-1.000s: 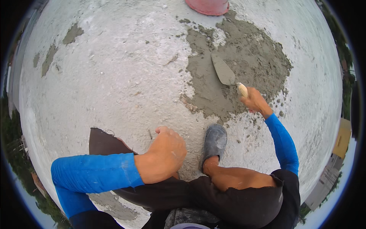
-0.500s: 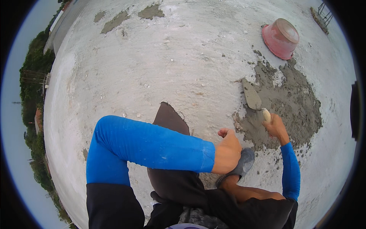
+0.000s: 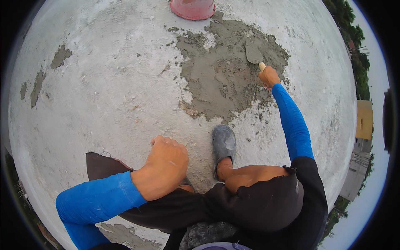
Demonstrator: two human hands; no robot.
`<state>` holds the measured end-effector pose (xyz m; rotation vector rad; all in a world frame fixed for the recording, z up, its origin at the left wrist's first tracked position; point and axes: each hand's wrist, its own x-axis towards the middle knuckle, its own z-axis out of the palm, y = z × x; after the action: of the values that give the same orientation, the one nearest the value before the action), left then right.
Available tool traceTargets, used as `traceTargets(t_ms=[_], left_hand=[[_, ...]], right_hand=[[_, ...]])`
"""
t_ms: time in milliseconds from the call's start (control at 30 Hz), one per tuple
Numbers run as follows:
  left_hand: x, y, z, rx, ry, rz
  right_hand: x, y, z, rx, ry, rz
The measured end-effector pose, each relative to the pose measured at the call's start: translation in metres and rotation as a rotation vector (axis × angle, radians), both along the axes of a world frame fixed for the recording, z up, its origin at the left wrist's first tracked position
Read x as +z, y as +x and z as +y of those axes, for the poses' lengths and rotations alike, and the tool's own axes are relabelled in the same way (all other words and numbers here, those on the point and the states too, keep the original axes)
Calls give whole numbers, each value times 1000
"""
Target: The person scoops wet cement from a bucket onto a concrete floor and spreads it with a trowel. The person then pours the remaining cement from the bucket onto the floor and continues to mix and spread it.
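Observation:
My right hand (image 3: 270,77) is closed around the pale handle of a pointed trowel (image 3: 253,51). The trowel's blade, smeared grey, rests on the right part of a spread of wet mortar (image 3: 227,68). My left hand (image 3: 166,160) hangs over my left leg with its fingers curled in. Its back faces me and the palm is hidden, but no object sticks out of it. Bare ground lies beyond its knuckles.
A red bucket (image 3: 192,9), cut off by the view's edge, stands just beyond the mortar. My grey shoe (image 3: 223,143) is close to the mortar's near edge. Smaller mortar patches (image 3: 61,56) lie at the far left. Buildings (image 3: 364,120) and trees show past the slab's right edge.
My view has swung to the right. The trowel, still in my right hand, has gone from the mortar's left edge to its right part. My left hand has drawn back toward my left knee.

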<state>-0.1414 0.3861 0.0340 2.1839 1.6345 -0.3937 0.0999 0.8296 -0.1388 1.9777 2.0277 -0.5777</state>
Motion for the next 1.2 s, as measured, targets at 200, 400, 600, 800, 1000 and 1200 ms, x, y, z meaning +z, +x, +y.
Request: traceTargets(t_ms=[200,400,600,800,1000,1200], left_hand=[[1,6,2,-26,-17,-29],[-1,13,17,-35,24,-4],[-5,13,18,-15,-108,9],[10,1,10,-35,-140,-18],[14,-4,-6,-4,-120,-65],[10,3,6,-33,-132,-66]], right_hand=[[-7,-18,-27,-88,-119,312],[-18,-104,-110,326,-262,271],[6,-151,-96,496,-73,158],[-34,-22,-53,175,24,25],[2,164,-54,-324,-24,0],[-12,187,-83,-410,30,238]])
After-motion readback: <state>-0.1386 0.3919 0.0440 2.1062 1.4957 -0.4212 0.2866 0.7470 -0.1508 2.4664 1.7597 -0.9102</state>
